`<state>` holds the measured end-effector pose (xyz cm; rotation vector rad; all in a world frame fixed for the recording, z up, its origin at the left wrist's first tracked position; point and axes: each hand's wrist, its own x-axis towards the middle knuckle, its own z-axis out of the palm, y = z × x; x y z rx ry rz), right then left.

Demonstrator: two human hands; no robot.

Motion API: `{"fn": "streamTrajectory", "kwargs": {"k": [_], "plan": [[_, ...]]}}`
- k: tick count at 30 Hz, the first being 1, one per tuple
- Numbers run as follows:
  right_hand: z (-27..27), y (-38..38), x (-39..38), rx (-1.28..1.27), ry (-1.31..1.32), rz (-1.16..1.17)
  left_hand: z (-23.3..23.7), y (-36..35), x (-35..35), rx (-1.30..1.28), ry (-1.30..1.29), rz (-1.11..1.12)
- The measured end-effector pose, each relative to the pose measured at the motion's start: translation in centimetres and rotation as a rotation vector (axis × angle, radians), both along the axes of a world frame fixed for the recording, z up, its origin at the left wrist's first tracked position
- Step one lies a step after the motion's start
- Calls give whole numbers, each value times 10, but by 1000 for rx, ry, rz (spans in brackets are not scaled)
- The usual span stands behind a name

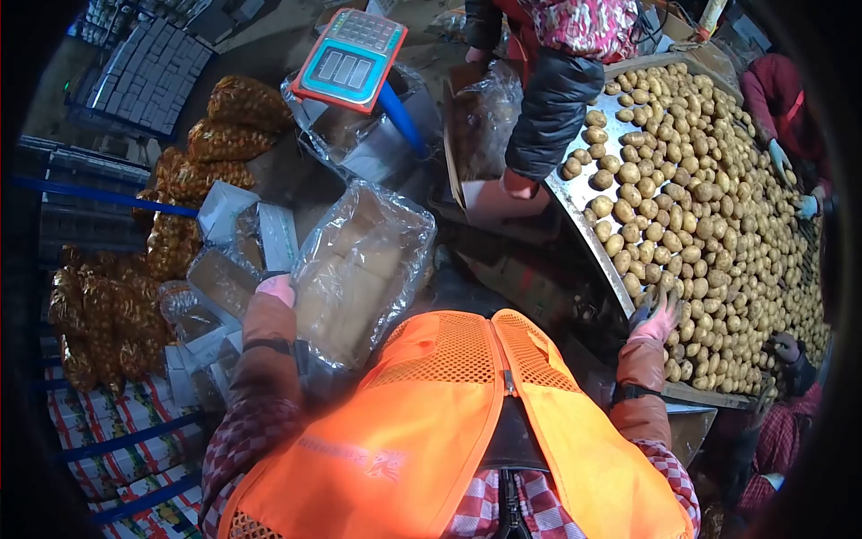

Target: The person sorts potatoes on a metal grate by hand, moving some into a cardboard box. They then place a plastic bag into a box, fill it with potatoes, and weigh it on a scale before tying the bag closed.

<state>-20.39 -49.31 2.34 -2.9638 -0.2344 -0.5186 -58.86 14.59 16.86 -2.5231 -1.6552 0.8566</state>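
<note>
A cardboard box [346,310] with a clear plastic liner [415,229] stands in front of me, to the left; no potatoes show inside it. My left hand [277,289], in a pink glove, is closed at the left edge of this box, its fingertips partly hidden. On the right, a sorting table [567,190] is covered with many loose potatoes [709,234]. My right hand [661,320], in a pink and grey glove, rests against potatoes at the table's near left edge. Its fingers are stretched out and spread.
A scale [350,58] stands beyond the box. Filled net sacks [112,314] and open cartons [220,280] lie left. A co-worker's dark sleeve [552,112] is at the table's far left; gloved co-workers' hands [806,207] are at its right. Printed cartons [126,427] are stacked lower left.
</note>
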Motion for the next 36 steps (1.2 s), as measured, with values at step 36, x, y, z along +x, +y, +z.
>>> {"fn": "streamTrajectory", "kwargs": {"k": [36], "plan": [[55, 307, -54, 808, 758, 633, -234, -70, 386, -590, -877, -45]]}}
